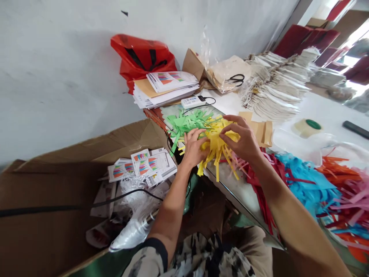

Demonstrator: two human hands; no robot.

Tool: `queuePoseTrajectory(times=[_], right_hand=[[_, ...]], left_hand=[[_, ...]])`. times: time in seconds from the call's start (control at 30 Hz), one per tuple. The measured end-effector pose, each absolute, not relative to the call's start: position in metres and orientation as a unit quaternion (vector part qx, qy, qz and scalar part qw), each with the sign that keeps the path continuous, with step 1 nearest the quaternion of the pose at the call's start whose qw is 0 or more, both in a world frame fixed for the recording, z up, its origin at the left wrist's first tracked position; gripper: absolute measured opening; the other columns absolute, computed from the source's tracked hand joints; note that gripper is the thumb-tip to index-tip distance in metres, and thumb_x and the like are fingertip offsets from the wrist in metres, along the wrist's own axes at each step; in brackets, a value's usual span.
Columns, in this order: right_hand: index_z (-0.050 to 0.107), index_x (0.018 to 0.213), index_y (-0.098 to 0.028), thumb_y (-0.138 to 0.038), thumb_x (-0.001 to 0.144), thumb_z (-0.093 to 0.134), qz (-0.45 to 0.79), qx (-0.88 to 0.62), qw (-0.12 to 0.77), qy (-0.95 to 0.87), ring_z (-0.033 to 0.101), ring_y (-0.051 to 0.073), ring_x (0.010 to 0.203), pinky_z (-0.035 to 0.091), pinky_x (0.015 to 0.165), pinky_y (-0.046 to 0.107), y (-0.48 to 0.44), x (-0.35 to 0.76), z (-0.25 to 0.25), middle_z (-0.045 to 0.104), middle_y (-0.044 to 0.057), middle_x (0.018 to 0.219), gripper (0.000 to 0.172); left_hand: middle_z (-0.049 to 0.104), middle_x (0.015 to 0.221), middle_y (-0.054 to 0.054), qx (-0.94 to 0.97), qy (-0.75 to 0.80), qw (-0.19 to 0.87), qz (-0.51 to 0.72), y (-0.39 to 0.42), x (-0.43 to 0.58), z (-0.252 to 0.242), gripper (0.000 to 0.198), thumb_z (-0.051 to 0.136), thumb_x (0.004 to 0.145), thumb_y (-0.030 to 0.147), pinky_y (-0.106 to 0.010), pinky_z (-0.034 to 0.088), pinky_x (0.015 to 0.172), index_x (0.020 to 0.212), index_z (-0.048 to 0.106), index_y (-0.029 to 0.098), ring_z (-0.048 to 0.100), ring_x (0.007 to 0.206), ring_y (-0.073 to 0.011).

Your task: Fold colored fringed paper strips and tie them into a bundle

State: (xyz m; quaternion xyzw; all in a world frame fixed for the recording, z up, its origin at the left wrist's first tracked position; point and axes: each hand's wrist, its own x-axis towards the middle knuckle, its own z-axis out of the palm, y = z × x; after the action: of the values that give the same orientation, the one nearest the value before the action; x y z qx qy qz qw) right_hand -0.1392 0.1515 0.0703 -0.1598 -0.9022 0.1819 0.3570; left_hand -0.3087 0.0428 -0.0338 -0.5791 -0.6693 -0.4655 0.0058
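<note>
A yellow fringed paper tassel (215,143) lies at the near edge of the table, its strips hanging over the edge. My left hand (196,148) grips its left side, with the fingers curled and partly hidden by the paper. On the other side, my right hand (241,136) pinches the yellow paper between thumb and forefinger. Green fringed paper (188,122) lies just beyond my left hand. Under my right forearm is dark red fringed paper (259,182), with blue fringed paper (308,181) to its right.
An open cardboard box (43,184) at left holds printed cards (152,163) and clear plastic. Stacked papers (167,90), a red bag (144,54), black-handled scissors (236,79) and bundled white strips (281,88) stand at the back. A tape roll (308,127) lies right.
</note>
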Motion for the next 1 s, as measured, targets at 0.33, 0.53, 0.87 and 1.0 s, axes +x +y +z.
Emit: queuePoseTrajectory(times=[0.33, 0.53, 0.87, 1.0], right_hand=[[0.065, 0.091, -0.025, -0.024, 0.091, 0.066, 0.179, -0.127, 0.359, -0.907, 0.061, 0.03, 0.133, 0.047, 0.112, 0.054, 0.146, -0.135, 0.088, 0.056, 0.009, 0.152, 0.002], [0.067, 0.124, -0.028, -0.019, 0.082, 0.067, 0.102, -0.137, 0.287, -0.943, 0.055, 0.034, 0.141, 0.039, 0.118, 0.059, 0.142, -0.119, 0.076, 0.045, 0.011, 0.165, 0.043], [0.031, 0.164, -0.028, -0.03, 0.087, 0.07, -0.039, -0.216, 0.317, -0.923, 0.048, 0.038, 0.148, 0.026, 0.127, 0.061, 0.126, -0.119, 0.073, 0.026, 0.016, 0.175, 0.086], [0.062, 0.13, -0.026, -0.026, 0.089, 0.069, -0.059, -0.256, 0.325, -0.908, 0.053, 0.035, 0.143, 0.029, 0.125, 0.062, 0.13, -0.112, 0.062, 0.047, 0.015, 0.163, 0.041]], left_hand=[[0.064, 0.147, -0.003, -0.556, -0.745, 0.123, -0.346, 0.05, -0.292, -0.005, 0.023, 0.071, 0.081, 0.01, -0.074, -0.002, 0.132, 0.094, 0.076, 0.028, 0.041, 0.152, -0.0356], [0.067, 0.143, -0.004, -0.556, -0.734, 0.126, -0.37, 0.048, -0.294, -0.002, 0.017, 0.074, 0.082, 0.013, -0.073, 0.0, 0.133, 0.091, 0.074, 0.028, 0.046, 0.147, -0.0343], [0.068, 0.141, -0.005, -0.558, -0.717, 0.112, -0.402, 0.048, -0.296, -0.004, 0.01, 0.075, 0.086, 0.018, -0.073, 0.007, 0.132, 0.089, 0.074, 0.026, 0.049, 0.144, -0.0344], [0.069, 0.141, -0.004, -0.552, -0.721, 0.109, -0.405, 0.05, -0.295, -0.007, 0.005, 0.076, 0.088, 0.023, -0.071, 0.011, 0.132, 0.089, 0.075, 0.027, 0.05, 0.143, -0.0328]])
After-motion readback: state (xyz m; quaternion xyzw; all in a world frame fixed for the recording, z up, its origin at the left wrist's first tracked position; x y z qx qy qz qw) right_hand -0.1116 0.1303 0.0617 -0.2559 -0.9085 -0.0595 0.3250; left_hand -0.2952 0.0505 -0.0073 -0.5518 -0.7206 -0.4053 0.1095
